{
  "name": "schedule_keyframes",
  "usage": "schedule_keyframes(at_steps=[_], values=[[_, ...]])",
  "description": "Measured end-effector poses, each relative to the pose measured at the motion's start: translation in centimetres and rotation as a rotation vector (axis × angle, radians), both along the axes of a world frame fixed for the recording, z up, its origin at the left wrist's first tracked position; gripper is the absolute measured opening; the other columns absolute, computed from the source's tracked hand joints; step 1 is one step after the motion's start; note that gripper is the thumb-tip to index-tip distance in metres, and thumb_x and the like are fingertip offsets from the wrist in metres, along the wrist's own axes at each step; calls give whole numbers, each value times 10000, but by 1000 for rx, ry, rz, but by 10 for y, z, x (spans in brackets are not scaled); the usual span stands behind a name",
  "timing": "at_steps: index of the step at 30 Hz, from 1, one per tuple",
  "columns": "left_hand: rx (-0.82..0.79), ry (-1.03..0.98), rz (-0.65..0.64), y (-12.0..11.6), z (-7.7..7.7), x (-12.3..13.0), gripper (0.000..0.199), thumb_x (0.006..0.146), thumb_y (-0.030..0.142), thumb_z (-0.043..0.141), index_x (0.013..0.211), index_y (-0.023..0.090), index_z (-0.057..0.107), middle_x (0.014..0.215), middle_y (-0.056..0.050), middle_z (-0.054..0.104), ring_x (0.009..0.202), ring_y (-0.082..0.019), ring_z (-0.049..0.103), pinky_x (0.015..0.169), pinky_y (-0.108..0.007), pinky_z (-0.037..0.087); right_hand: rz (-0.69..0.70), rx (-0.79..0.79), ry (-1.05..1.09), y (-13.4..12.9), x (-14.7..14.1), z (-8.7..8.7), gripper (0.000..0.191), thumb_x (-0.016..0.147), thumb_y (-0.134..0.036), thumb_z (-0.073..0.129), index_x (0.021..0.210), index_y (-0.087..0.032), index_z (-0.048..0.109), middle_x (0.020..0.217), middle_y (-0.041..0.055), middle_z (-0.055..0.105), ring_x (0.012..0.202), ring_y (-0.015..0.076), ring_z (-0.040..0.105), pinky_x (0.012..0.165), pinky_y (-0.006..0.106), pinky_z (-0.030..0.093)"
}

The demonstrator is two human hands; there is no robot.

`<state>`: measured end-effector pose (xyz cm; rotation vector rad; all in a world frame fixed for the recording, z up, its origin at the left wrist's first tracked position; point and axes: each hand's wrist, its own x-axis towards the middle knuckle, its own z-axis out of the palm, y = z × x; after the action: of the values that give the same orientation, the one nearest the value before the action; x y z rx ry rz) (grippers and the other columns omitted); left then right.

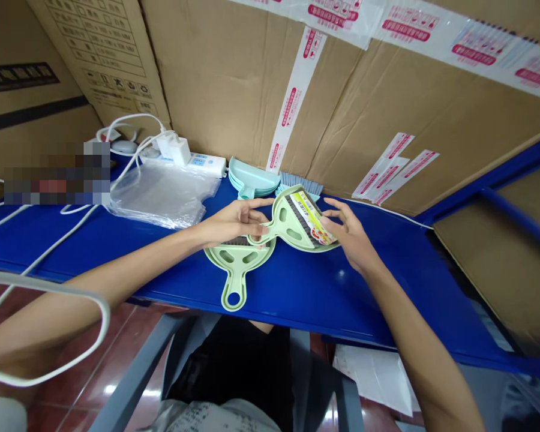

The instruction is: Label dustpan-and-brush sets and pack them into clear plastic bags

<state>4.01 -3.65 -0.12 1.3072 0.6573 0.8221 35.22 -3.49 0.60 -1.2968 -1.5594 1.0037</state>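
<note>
- At the far left, white cables (49, 249) are trailed across the blue tabletop (342, 288), and a white power strip (198, 162) with plugs is seen at the back against the cardboard boxes (234, 78).
- A stack of clear plastic bags (162, 192) is laid flat just beside the power strip.
- A green brush (236, 264) is laid on the tabletop left of centre, its handle pointed toward the person, its bristle edge tucked under the left hand.
- The left hand (234, 222) is closed lightly on the handle of a green dustpan (292, 225), thumb and fingers pinched around it.
- The dustpan is held tilted just above the tabletop, between both hands, with a second brush and a printed label card (312, 216) nested inside it.
- The right hand (348, 234) is held partly open, fingertips touching the card and the dustpan's rim.
- Behind, a stack of teal dustpans (252, 179) and a blue-grey brush (299, 181) are set against the boxes.
- The step in hand is judged to be assembling a set: card and brush being seated in the pan.
- The next move would call for the card to be kept flat while the set is steadied by its handle.
</note>
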Motion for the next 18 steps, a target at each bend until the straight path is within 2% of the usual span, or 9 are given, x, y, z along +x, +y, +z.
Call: schedule_keyframes(at_steps=[2,4,7,12,18], values=[[-3,-6,-29,-2,2,1,918,851,143,831,1655,98,390,982,-72,774,708,-130,702,716,-296,568,-5,-125,144,1,2,4,683,799,-585,863,1392,-336,635,1158,39,750,919,229,751,759,356,631],[4,-16,-60,-4,4,2,851,874,153,814,1634,108,436,1022,-93,785,709,-141,726,727,-310,584,14,-212,242,1,1,7,603,805,-549,874,1327,-321,678,1088,26,793,876,214,764,726,320,627],[21,-36,-83,-6,7,2,759,890,161,802,1589,116,512,993,-85,789,691,-150,744,728,-314,602,72,-251,339,-2,-4,7,551,808,-539,879,1282,-319,705,1146,22,812,917,221,788,745,319,646],[21,-45,-68,-5,8,0,668,904,186,799,1534,116,587,976,-104,803,699,-161,756,731,-315,625,124,-273,363,-6,-9,4,690,730,-518,938,1329,-319,658,1179,34,816,922,259,811,757,377,680],[51,-7,-66,-5,8,0,633,936,251,775,1528,120,593,964,-106,807,709,-171,758,752,-339,639,147,-299,342,-10,-12,7,891,624,-328,1016,1402,-318,582,1165,37,826,867,248,816,735,365,693]])
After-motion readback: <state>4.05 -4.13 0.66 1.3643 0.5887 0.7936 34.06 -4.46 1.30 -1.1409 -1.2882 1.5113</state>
